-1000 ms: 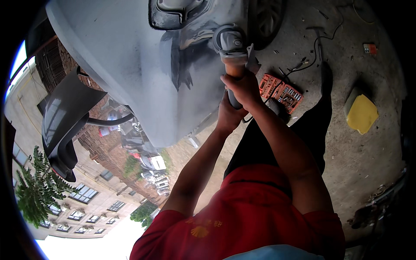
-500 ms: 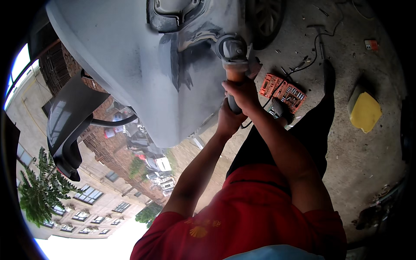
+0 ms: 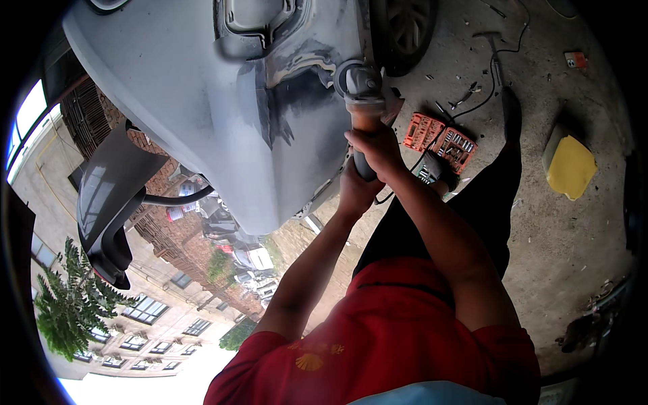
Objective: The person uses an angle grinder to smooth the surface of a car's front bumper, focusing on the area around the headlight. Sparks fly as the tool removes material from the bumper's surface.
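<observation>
A hand-held power sander (image 3: 359, 88) with a round grey head presses against the grey car body panel (image 3: 202, 101), beside a dark sanded patch near the wheel arch. My right hand (image 3: 372, 145) grips the upper part of the tool's body. Just below it, my left hand (image 3: 354, 190) wraps the lower end of the handle. Both forearms reach up from my red shirt. The tool's cord trails off to the right across the ground.
An orange socket set case (image 3: 440, 140) lies open on the concrete. A yellow pad (image 3: 570, 167) sits at right. A car wheel (image 3: 403, 30) is at top. A hammer (image 3: 496, 57) and black cable lie nearby. The glossy panel reflects buildings and a tree.
The view has shifted slightly; the sander and both hands have slid a little along the panel near the dark patch, with the same grip held.
</observation>
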Tool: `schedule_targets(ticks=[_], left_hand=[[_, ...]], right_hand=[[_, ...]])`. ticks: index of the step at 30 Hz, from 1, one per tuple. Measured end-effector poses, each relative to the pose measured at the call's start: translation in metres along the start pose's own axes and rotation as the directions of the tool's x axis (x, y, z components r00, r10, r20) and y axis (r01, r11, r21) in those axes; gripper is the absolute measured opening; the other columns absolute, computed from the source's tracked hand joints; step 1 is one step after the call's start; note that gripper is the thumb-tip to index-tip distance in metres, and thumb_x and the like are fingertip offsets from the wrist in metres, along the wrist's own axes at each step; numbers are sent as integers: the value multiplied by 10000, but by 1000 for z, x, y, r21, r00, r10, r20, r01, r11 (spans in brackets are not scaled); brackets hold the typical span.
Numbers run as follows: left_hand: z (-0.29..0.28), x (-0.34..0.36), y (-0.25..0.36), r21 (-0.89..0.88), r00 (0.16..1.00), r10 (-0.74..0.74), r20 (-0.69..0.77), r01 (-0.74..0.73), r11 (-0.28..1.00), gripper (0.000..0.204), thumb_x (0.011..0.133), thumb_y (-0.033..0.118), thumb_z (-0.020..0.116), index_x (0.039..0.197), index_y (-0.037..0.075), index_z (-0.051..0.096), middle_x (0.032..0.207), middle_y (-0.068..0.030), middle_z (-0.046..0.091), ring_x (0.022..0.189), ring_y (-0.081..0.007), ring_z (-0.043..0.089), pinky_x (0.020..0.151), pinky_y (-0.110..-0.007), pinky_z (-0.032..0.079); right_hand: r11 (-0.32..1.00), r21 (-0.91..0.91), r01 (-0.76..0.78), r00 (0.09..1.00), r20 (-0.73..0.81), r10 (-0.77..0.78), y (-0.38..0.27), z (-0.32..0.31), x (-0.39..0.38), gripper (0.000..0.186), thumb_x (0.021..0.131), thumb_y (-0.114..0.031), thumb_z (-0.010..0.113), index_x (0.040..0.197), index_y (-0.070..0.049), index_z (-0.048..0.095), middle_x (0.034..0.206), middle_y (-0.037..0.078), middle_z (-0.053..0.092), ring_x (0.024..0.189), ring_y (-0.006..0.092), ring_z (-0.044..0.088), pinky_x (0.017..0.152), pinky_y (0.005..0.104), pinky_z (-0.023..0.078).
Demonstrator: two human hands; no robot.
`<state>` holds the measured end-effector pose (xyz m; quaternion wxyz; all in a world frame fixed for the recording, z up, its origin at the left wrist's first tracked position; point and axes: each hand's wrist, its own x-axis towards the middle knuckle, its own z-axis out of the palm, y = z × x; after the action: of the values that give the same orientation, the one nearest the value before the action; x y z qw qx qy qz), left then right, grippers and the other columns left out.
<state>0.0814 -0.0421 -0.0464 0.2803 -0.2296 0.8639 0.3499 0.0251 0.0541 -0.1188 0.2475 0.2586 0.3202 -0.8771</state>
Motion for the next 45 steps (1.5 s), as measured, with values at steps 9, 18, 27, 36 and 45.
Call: schedule_targets(ticks=[9,18,27,36,45], left_hand=[[-9,-23,-11,27,1000,-13,-15,13,1000,774,820,279,969,1424,-14,582,1213,-111,751,1067,-180,730,883,-359,597],[-9,7,3,-56,999,23,-42,-26,998,724,800,314,981,1298,-45,599,1110,-209,786,965,-267,765,834,-440,609],[-6,-12,9,-6,999,-41,22,42,999,755,841,260,951,1432,-24,577,1201,-126,759,1073,-203,737,891,-384,588],[9,-16,-32,-11,1000,14,-5,-14,1000,750,843,254,951,1433,-17,575,1220,-115,749,1033,-190,755,813,-370,624],[7,-5,4,-200,994,91,-54,-100,975,732,841,233,943,1417,-19,570,1185,-135,754,1030,-205,748,824,-381,614]], right_hand=[[995,-28,-96,995,-35,95,8,11,-21,235,938,-228,844,962,-13,752,812,40,728,733,141,698,721,340,560],[997,-68,20,1000,22,-18,-17,12,6,220,942,-210,831,877,-30,722,777,30,714,702,129,684,711,333,552],[999,-50,-18,1000,-22,17,1,6,-8,228,923,-192,857,969,1,745,834,46,745,765,145,730,755,341,582],[966,-240,-93,994,-87,74,6,0,-14,366,891,-322,863,1018,5,756,861,97,776,804,208,763,784,383,594],[784,-606,132,984,-18,-179,-35,24,-16,569,866,-417,889,1170,34,724,1053,200,809,975,328,805,881,453,616]])
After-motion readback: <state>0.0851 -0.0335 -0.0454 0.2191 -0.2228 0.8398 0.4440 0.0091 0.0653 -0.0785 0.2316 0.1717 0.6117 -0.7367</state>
